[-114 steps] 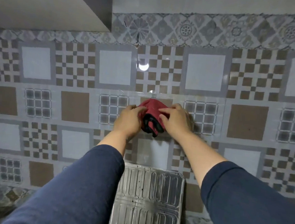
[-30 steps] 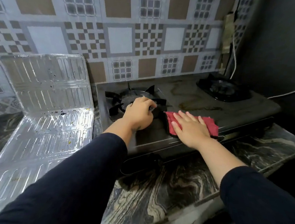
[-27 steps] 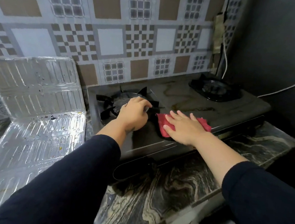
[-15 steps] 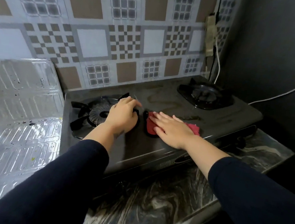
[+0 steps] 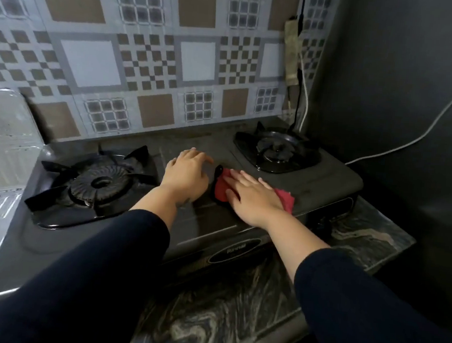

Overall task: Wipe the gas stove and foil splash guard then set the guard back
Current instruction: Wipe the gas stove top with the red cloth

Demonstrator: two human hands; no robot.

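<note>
Cloth: a red cloth (image 5: 285, 197) is lying on the middle of the stove (image 5: 335, 180), between the left burner (image 5: 96, 185) and the right burner (image 5: 275, 151).
Right hand: the right hand (image 5: 252, 197) is pressing flat on the cloth, its fingers (image 5: 242, 178) stretched out and not gripping; red edges are showing past the fingertips and beside the wrist.
Left hand: the left hand (image 5: 185, 175) is resting on the bare stove top just beside the cloth, its fingers loosely curled and holding nothing.
Splash guard: the foil guard (image 5: 1, 159) is lying at the left edge, off the stove, on the marbled tabletop (image 5: 234, 321).
Change: half a second ago the left hand was sitting at the left burner's rim; now it is lying clear of that burner, nearer the cloth.
</note>
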